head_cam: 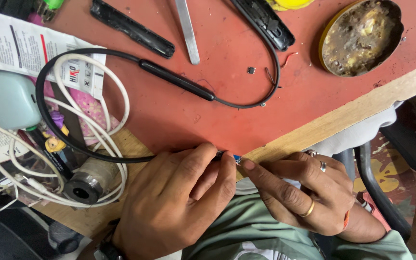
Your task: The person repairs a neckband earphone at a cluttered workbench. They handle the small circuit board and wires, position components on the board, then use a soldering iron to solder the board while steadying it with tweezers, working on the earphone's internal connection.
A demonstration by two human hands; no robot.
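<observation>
White cables (109, 103) coil at the worktop's (179, 113) left edge. I see my left hand (176, 202) clamped on the black neckband earphone's (176, 79) end at the near edge, steadying it, while my right hand's (304, 192) fingers pinch its small exposed blue part (237, 158).

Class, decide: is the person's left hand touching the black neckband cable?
Touching. The head view shows the black neckband cable running straight into the left hand, whose fingers close around its end.
</observation>
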